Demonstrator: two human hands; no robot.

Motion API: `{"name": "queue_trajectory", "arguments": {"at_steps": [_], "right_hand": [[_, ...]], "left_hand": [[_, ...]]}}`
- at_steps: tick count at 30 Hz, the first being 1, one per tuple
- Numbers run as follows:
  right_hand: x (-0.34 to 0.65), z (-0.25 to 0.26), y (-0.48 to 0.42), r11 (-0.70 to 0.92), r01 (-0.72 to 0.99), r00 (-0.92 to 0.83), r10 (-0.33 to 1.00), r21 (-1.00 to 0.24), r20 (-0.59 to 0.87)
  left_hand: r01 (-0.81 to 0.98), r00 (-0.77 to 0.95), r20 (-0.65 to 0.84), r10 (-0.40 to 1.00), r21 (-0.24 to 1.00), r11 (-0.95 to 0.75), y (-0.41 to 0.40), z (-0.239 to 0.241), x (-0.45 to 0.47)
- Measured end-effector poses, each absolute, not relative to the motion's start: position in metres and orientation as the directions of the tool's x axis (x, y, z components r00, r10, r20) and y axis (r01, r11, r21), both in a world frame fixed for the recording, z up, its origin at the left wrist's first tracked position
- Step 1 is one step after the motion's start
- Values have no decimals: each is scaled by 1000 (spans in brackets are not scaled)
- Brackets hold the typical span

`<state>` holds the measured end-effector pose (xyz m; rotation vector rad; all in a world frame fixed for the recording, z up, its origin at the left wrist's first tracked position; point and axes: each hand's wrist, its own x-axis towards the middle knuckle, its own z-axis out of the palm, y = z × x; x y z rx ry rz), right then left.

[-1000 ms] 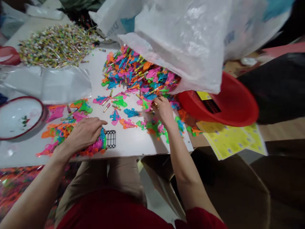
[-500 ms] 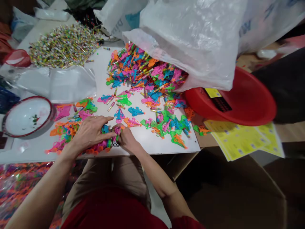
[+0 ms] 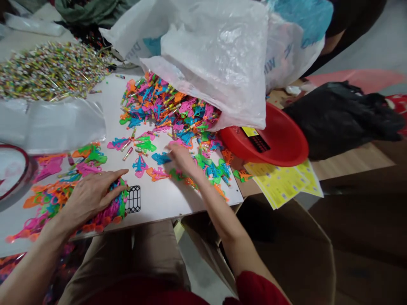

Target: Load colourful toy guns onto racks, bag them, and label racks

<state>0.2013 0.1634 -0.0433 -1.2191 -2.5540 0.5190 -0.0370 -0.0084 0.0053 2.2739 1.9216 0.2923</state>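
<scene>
My left hand point(image 3: 90, 192) lies flat, fingers spread, on a stacked row of small coloured plastic toy guns point(image 3: 110, 209) at the white board's front edge, beside a black grid piece point(image 3: 134, 199). My right hand point(image 3: 182, 157) reaches out over loose toy guns in the middle of the board, its fingertips at a blue toy gun point(image 3: 160, 158); motion blur hides whether the fingers grip anything. A big pile of toy guns point(image 3: 165, 106) spills from a clear plastic bag point(image 3: 216, 55) behind.
A heap of small wrapped sticks point(image 3: 51, 70) lies far left, with flat clear bags point(image 3: 51, 123) in front. A white bowl with a red rim point(image 3: 24, 174) is at the left edge. A red basin point(image 3: 280, 140) and yellow sheets point(image 3: 282, 182) sit right, near a black bag point(image 3: 343, 116).
My right hand went from the loose guns back to the stack under my left hand, then out again to the blue toy gun. The left hand stayed on the stack. The camera shifted.
</scene>
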Motion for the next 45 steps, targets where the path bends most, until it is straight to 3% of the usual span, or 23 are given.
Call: {"name": "queue_trajectory", "arguments": {"at_steps": [3, 5, 7, 11, 13, 15, 18, 21, 24, 27, 29, 32, 34, 41, 45], "right_hand": [[227, -25, 234, 456, 862, -437, 890, -221, 130], [232, -19, 256, 465, 884, -457, 882, -56, 116], [230, -22, 249, 570, 821, -570, 814, 34, 107], [225, -44, 168, 836, 546, -836, 539, 61, 101], [229, -57, 120, 909, 417, -905, 414, 16, 101], [232, -66, 84, 916, 396, -903, 401, -65, 152], [227, -76, 55, 779, 591, -761, 625, -211, 174], [207, -80, 48, 527, 797, -543, 839, -295, 31], [190, -77, 47, 347, 881, -407, 902, -321, -141], [190, -70, 47, 238, 898, -330, 920, -369, -210], [194, -64, 44, 206, 834, -352, 913, -511, -206], [190, -63, 27, 185, 583, -452, 883, -791, -127], [178, -71, 8, 176, 433, -513, 855, -884, -81], [148, -109, -21, 304, 362, -554, 830, -881, 59], [152, -103, -10, 462, 488, -647, 761, -740, 48]], "left_hand": [[955, 182, 90, 979, 223, -198, -9, 3, -37], [954, 191, 108, 976, 215, -210, -9, 2, -37], [956, 189, 121, 975, 206, -210, -9, 1, -37], [963, 152, 123, 981, 204, -175, -7, 2, -39], [965, 122, 118, 986, 217, -145, -5, 4, -40], [964, 112, 111, 987, 227, -135, -4, 6, -40], [962, 150, 90, 985, 218, -167, -3, 7, -40], [965, 163, 64, 985, 199, -173, -3, 9, -39], [969, 135, 56, 989, 201, -144, -3, 12, -37], [962, 136, 52, 989, 230, -145, -3, 14, -37], [959, 143, 62, 988, 237, -154, -3, 13, -38], [960, 140, 68, 988, 236, -152, -2, 12, -38], [961, 130, 65, 989, 238, -142, -3, 12, -38], [957, 151, 65, 986, 238, -162, -2, 14, -37], [962, 139, 59, 989, 231, -149, -2, 15, -36]]}}
